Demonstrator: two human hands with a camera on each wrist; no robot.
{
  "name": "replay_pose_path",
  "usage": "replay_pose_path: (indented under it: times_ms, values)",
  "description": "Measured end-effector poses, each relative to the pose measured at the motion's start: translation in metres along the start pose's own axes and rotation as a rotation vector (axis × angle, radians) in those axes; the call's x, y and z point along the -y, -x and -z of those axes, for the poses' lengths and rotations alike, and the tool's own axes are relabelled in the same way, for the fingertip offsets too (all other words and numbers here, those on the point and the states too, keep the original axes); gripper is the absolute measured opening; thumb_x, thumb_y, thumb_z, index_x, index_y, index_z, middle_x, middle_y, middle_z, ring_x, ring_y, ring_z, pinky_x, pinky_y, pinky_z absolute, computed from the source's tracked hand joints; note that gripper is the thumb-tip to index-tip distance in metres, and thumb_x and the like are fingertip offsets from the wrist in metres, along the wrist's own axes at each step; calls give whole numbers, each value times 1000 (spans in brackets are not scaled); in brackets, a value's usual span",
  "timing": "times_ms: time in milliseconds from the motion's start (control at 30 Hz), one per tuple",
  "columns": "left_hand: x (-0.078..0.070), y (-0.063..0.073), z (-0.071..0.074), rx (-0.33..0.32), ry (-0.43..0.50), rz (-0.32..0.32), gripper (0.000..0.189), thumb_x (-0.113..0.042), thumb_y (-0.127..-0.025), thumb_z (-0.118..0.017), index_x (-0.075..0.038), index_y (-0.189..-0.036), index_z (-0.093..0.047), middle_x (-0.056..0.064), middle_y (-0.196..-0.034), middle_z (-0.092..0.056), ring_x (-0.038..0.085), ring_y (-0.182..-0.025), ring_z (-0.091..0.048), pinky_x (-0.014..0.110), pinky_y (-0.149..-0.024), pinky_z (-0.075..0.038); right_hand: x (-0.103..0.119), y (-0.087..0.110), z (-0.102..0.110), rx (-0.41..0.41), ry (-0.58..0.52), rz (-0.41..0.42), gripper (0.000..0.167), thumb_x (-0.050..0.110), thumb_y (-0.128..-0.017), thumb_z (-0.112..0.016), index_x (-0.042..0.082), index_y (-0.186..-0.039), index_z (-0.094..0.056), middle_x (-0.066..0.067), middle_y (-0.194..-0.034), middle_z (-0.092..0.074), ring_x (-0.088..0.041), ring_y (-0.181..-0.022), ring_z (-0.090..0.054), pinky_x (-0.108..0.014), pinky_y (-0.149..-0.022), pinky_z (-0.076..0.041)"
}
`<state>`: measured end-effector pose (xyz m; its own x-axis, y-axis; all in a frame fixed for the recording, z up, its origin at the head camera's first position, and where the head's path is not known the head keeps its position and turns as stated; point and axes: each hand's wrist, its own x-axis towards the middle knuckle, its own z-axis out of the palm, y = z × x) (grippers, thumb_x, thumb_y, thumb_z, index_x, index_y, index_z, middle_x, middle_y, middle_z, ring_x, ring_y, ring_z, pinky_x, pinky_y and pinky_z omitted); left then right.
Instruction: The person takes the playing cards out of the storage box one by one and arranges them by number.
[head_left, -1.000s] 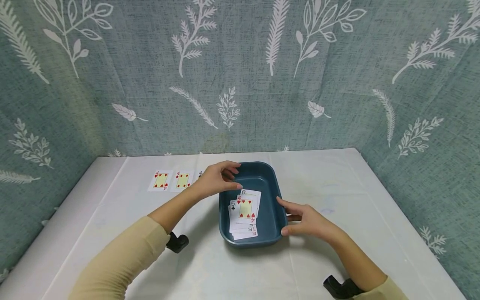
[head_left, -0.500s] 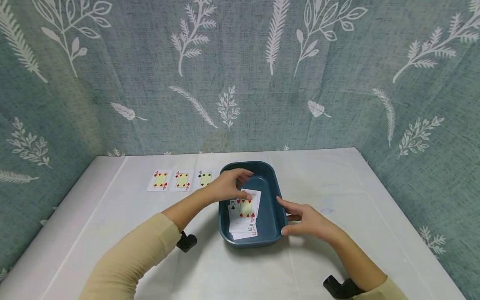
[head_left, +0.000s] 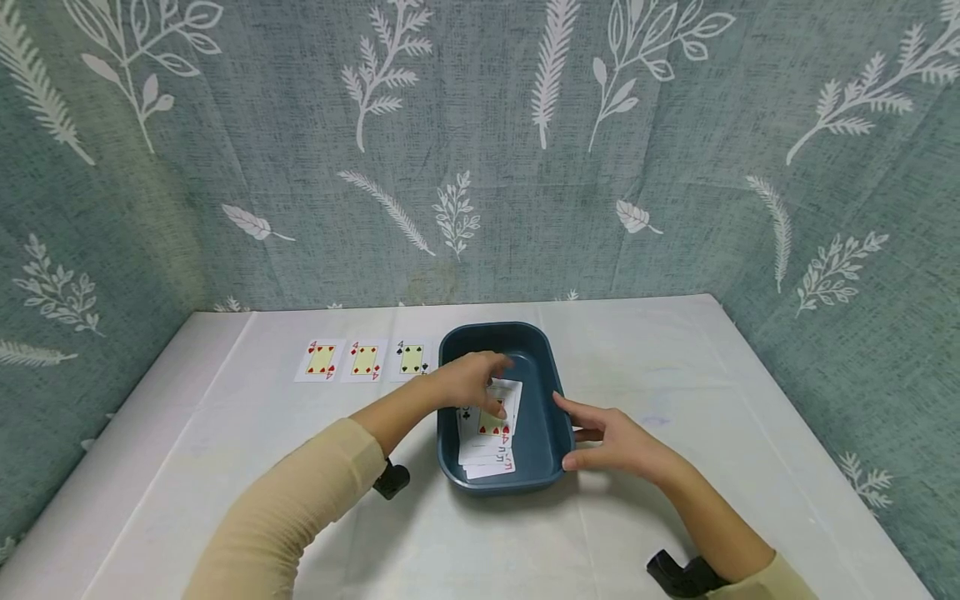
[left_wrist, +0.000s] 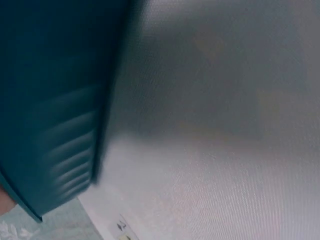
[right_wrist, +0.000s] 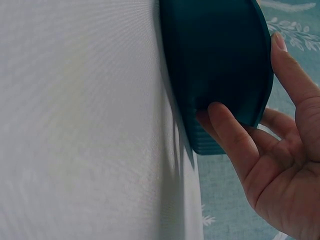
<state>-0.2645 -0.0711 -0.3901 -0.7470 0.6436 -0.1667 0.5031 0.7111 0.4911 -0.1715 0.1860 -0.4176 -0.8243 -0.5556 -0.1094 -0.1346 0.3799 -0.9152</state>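
A dark teal rectangular tray (head_left: 555,379) stands on the white table, with a loose pile of playing cards (head_left: 491,468) inside on its left. The four of hearts lies face up on the pile, partly covered by my left hand (head_left: 472,385). That hand reaches over the tray's left rim, thumb and fingers apart above the cards. Whether the thumb touches a card cannot be told. Against the tray's right side rests my right hand (head_left: 611,442); in the right wrist view its fingertips (right_wrist: 217,112) touch the outer wall and rim without wrapping round it.
Left of the tray, three fours lie face up in a row: a four of hearts (head_left: 320,360), a four of diamonds (head_left: 365,361) and a black four (head_left: 410,359). Patterned green fabric (head_left: 480,167) hangs behind the table and along its sides.
My left hand has moved right and down from the tray's far left rim to over the cards, uncovering the black four. My right hand and the tray have stayed put.
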Motion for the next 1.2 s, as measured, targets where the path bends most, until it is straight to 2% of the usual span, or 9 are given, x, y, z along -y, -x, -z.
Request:
replay_pose_path:
  times_ms: [233, 533, 700, 967, 1100, 1200]
  values:
    - [1, -3, -5, 33, -74, 51, 77, -30, -70, -85, -10, -135, -49, 8, -120, -59, 19, -105, -56, 36, -90, -47, 1, 0, 0, 3, -2, 13, 86, 20, -80, -77, 6, -149, -27, -23, -148, -32, -40, -120, -52, -48, -97, -45]
    - [0, -3, -8, 49, -174, 77, 78, -32, -66, -87, -17, -134, -52, 1, -116, -59, 16, -102, -56, 37, -85, -48, 1, 0, 0, -2, -5, 4, 85, 20, -80, -77, 7, -149, -28, -23, -148, -32, -40, -120, -52, -47, -96, -45]
    - [-2, -2, -7, 69, -224, 88, 69, -33, -66, -87, -18, -126, -57, 1, -112, -58, 15, -98, -55, 35, -81, -48, 2, 1, 0, 2, -22, 7, 86, 19, -80, -77, 6, -149, -27, -24, -148, -33, -40, -120, -52, -46, -97, -45]
    - [-2, 0, -6, 61, -209, 88, 56, -30, -66, -87, -16, -114, -62, 3, -106, -54, 17, -94, -49, 34, -80, -46, 2, 0, -1, 6, -34, 6, 86, 18, -80, -77, 6, -149, -27, -24, -148, -32, -40, -120, -52, -47, -97, -45]
    - [-1, -1, -6, 34, -134, 37, 45, -16, -69, -85, -11, -107, -62, 3, -101, -55, 17, -92, -49, 30, -81, -47, 2, 0, -1, 2, -24, 1, 85, 18, -80, -77, 7, -149, -28, -23, -148, -32, -39, -119, -53, -46, -96, -46]
    - [0, -1, -5, 19, -57, 6, 41, -4, -71, -82, -7, -108, -62, 4, -98, -59, 17, -92, -53, 29, -81, -49, 1, 0, 0, 0, -16, 0, 85, 18, -80, -77, 7, -149, -28, -23, -148, -32, -39, -119, -53, -46, -96, -46]
